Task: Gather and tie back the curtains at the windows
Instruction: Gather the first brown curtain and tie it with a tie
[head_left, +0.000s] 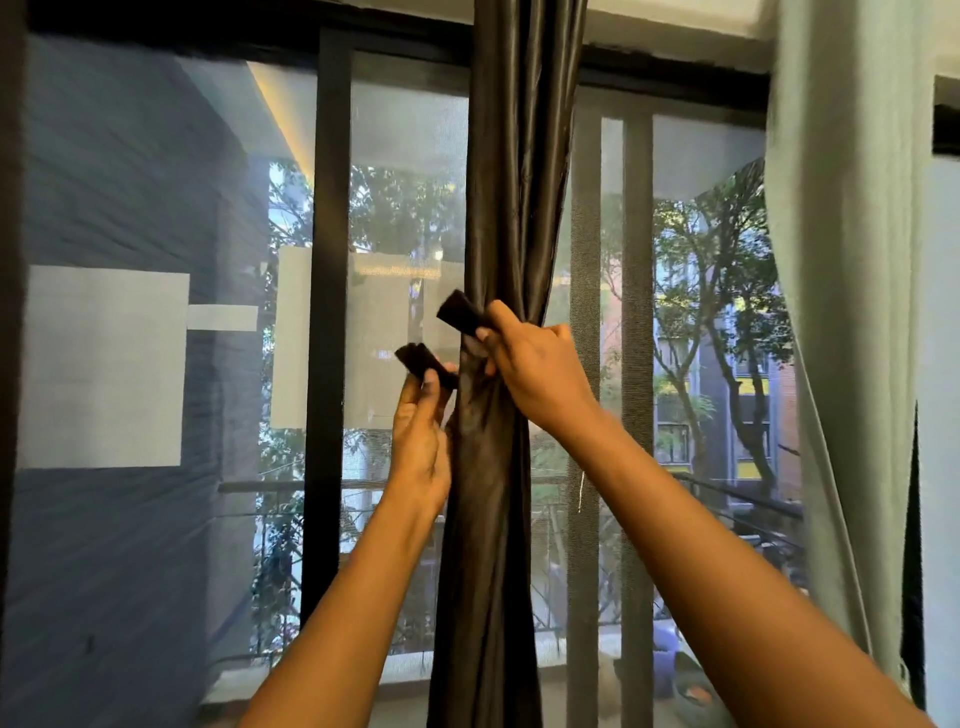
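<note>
A: State the position of the dark curtain (511, 156).

B: It hangs in front of the window frame (324, 260), at the centre of the glazed opening. It is gathered into one narrow bundle, pinched tightest at mid-height, where both hands meet it.

A: Condition of the tie-back strap?

B: Two dark ends are visible. The upper strap end (460, 312) projects up and left from the bundle. The lower strap end (418, 361) projects left, just below the first. Whether the strap passes behind the curtain cannot be determined; the fabric hides that section. The ends are apart, not joined.

A: Report the left hand (418, 441).

B: Fingers closed in a pinch on the lower strap end, thumb and fingertips clamping it. The palm lies against the left side of the bundle.

A: Report the right hand (535, 369).

B: Fingers curled. The thumb and forefinger grip the upper strap end, and the remaining fingers press into the gathered fabric from the right.

A: Adjacent items?

B: A pale green curtain (841, 312) hangs at the right edge of the window, well apart from the dark bundle. Mesh screen panels cover the glazing; trees and a railing (270, 487) show beyond.
</note>
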